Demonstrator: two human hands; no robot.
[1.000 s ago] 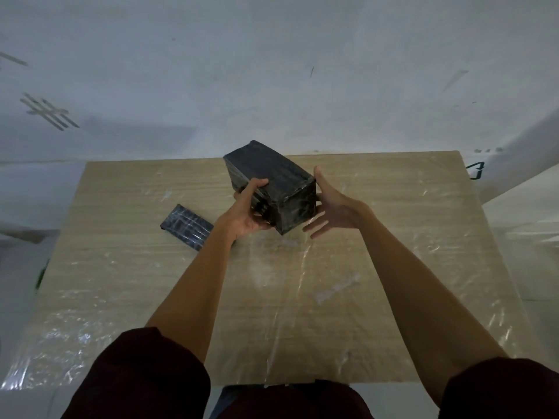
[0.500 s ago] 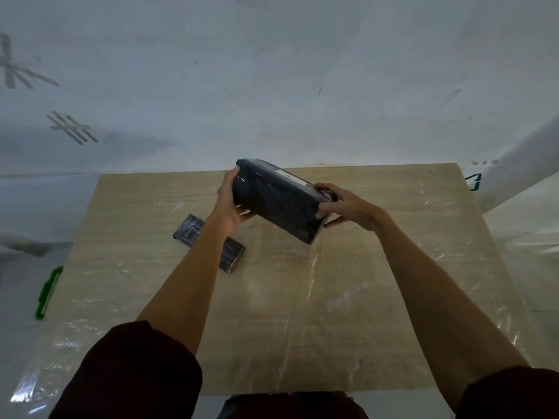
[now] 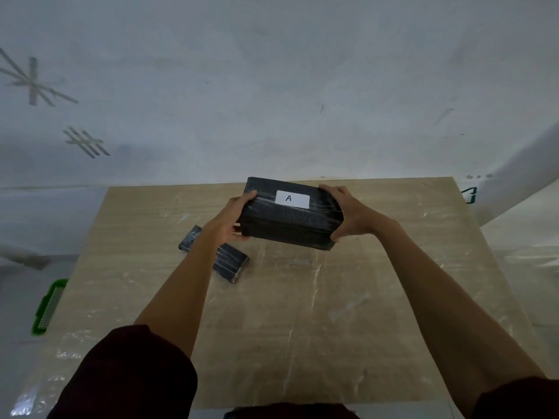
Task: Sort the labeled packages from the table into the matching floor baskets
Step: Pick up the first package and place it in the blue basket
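Note:
A black wrapped box package [image 3: 290, 220] is held above the far middle of the wooden table [image 3: 332, 313]. Its white label [image 3: 292, 199] faces up and reads "A". My left hand [image 3: 234, 219] grips its left end and my right hand [image 3: 348, 214] grips its right end. A second, flat black package [image 3: 230, 261] lies on the table to the left, partly hidden under my left forearm; no label shows on it.
Clear plastic film covers the table top. The rim of a green basket [image 3: 48, 306] shows on the floor past the table's left edge. A white wall rises behind the table. Green marking [image 3: 470, 195] sits at the far right.
The box has been turned in both hands so that its label side with the letter A now faces up. My right hand, open a second ago, now grips the right end.

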